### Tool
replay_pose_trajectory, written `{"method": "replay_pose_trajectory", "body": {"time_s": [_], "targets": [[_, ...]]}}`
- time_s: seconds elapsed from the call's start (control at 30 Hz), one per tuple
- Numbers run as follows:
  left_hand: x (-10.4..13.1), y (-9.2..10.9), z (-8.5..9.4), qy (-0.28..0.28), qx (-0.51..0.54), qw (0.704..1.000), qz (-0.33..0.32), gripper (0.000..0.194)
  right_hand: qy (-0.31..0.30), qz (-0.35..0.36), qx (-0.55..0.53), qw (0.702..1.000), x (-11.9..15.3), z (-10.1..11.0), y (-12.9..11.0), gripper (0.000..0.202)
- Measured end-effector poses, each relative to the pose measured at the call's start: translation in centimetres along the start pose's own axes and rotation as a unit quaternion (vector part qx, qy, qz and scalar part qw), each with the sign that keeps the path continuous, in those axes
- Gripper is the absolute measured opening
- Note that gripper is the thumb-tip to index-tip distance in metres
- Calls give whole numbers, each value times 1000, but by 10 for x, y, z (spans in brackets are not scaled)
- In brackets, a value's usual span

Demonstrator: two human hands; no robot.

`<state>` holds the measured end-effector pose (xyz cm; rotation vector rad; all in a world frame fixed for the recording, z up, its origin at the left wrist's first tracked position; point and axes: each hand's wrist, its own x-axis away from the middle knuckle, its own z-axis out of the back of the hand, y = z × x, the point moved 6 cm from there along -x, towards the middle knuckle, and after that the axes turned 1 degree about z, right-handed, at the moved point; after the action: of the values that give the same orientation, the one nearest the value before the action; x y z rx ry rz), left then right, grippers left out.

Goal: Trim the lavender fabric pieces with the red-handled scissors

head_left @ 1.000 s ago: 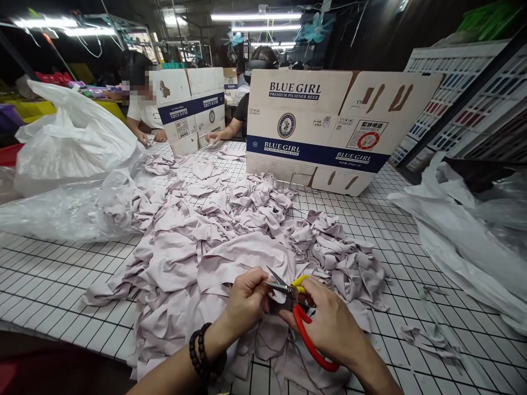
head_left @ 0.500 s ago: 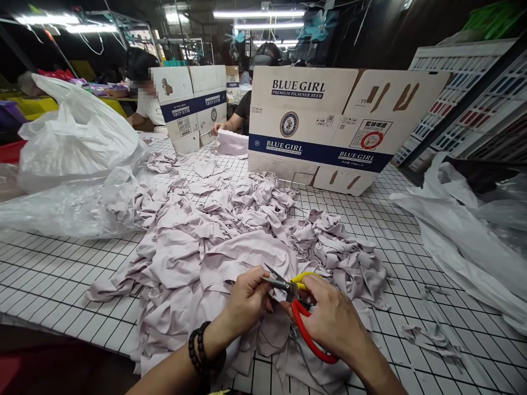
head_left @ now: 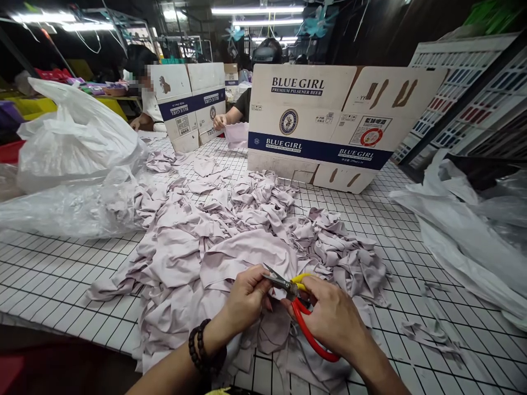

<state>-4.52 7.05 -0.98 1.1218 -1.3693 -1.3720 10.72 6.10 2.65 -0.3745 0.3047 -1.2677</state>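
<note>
My right hand (head_left: 335, 318) grips scissors (head_left: 293, 289) with one yellow and one red handle loop. Their blades point up and left, just beside the fingertips of my left hand (head_left: 246, 299). That hand is closed in a pinch on a piece of pale lilac fabric (head_left: 275, 326), mostly covered by the fingers. Dark beads circle my left wrist. Under and beyond both hands spreads a loose heap of lilac fabric pieces (head_left: 177, 247), crumpled and overlapping.
Flattened beer cartons (head_left: 302, 115) stand upright across the white gridded table (head_left: 61, 274). Plastic bags lie left (head_left: 78, 142) and right (head_left: 465, 236). Fabric scraps (head_left: 432, 336) lie at right. Behind the cartons, a co-worker's hand (head_left: 220, 121) holds lilac cloth; another person sits further left.
The scissor blades have come closer together beside my left fingertips. My hands stay almost in place. Across the table, the co-worker's hand and cloth have shifted slightly.
</note>
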Motion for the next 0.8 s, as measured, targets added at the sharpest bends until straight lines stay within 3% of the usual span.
{"method": "replay_pose_trajectory", "body": {"time_s": [0.2,0.8], "targets": [[1,0,-1,3,15,1000,8,30,-7,-19,9,1000,3,-3,2,27],[2,-10,-1,-1,85,993,80,43,28,23,-20,999,0,-8,6,32]]}}
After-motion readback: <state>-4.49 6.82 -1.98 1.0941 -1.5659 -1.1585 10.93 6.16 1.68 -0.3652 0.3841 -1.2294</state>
